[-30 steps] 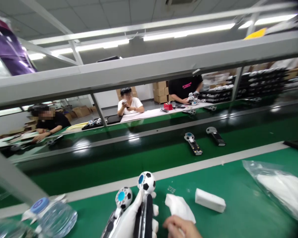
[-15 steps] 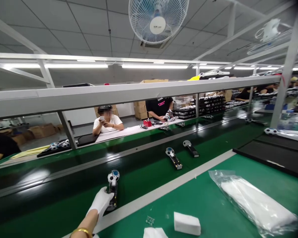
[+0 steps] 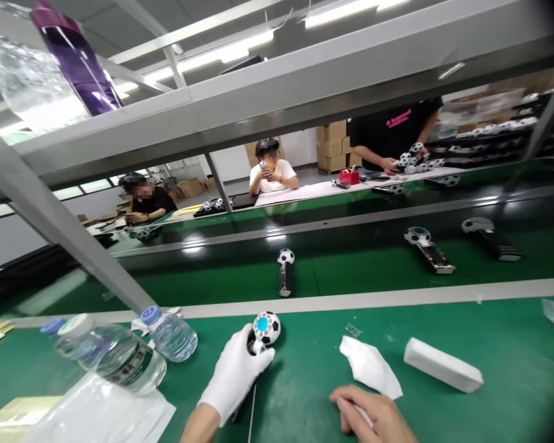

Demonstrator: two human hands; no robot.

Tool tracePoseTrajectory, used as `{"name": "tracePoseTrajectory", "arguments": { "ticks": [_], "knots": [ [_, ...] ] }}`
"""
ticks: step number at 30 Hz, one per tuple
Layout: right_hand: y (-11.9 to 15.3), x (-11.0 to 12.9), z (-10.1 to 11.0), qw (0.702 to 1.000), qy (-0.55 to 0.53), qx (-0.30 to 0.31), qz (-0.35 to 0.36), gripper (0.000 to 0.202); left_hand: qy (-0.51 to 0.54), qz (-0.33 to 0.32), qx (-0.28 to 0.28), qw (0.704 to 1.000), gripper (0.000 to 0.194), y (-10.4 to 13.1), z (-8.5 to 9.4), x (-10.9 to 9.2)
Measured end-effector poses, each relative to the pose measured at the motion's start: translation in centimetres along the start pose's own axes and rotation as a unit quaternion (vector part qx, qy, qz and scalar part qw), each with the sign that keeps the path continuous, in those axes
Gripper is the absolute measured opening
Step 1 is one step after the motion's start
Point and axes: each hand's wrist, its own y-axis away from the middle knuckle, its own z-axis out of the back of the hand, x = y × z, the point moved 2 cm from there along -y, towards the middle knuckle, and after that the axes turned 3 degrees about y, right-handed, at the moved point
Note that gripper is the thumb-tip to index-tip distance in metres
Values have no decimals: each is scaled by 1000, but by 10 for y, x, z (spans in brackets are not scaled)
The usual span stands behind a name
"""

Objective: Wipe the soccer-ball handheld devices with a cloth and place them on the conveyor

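My left hand (image 3: 235, 372), in a white glove, grips a soccer-ball-headed handheld device (image 3: 266, 328) over the green worktop. A bright blue disc shows on the device's black-and-white ball head; glove and wrist cover most of its dark handle. My right hand (image 3: 372, 415) is bare, at the lower edge of the view, with its fingers curled together. Something pale shows between those fingers, too little of it to name. Just beyond the right hand lies a crumpled white cloth (image 3: 372, 368), and to its right a white block (image 3: 443, 364).
Similar devices lie on the green conveyor belt (image 3: 351, 277) ahead. Water bottles (image 3: 115, 357) and a plastic bag (image 3: 106, 412) are at left, near a slanting metal post (image 3: 74, 221). A metal shelf beam (image 3: 277, 86) crosses above. Several people sit or stand across the belt.
My left hand has brought the device from the belt to the worktop. My right hand has come into view. The camera has turned left, bringing in the bottles and post.
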Motion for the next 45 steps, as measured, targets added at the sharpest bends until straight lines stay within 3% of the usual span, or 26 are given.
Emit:
{"name": "tracePoseTrajectory", "arguments": {
  "ticks": [3, 7, 10, 12, 16, 19, 22, 26, 30, 32, 36, 41, 45],
  "knots": [
    [4, 3, 1, 1000, -2, -17, 1, 44, -104, 7, -6, 995, 61, 2, -12, -3],
    [6, 2, -1, 999, -28, -17, -17, 48, -85, 30, -3, 996, 30, 1, -16, -11],
    [6, 0, -2, 999, -41, -18, -27, 48, -13, 27, 49, 998, 19, 14, -13, -18],
    [6, -1, -2, 998, -50, -22, -33, 46, 91, 33, 102, 990, 19, 29, -13, -25],
    [5, 1, 1, 995, -76, -26, -55, 44, 308, 76, 219, 923, 27, 59, -26, -40],
    [6, 5, 6, 992, -96, -29, -80, 43, 340, 104, 276, 893, 31, 72, -43, -47],
    [8, 11, 19, 991, -87, -52, -88, 40, 338, 133, 282, 888, 28, 77, -54, -49],
    [14, 16, 52, 986, -24, -137, -88, 34, 370, 117, 306, 869, 45, 78, -61, -46],
    [18, 12, 94, 963, 139, -230, -20, 26, 322, 111, 314, 886, 58, 73, -69, -37],
    [21, 6, 113, 942, 226, -248, -4, 24, 297, 116, 317, 893, 58, 70, -73, -36],
    [26, -6, 135, 900, 377, -213, -47, 26, 241, 126, 321, 907, 56, 69, -73, -40],
    [25, -20, 137, 852, 500, -127, -90, 36, 214, 120, 336, 909, 53, 72, -58, -54],
    [21, -29, 142, 847, 507, -93, -125, 43, 201, 124, 375, 896, 61, 72, -50, -64]
  ]
}}
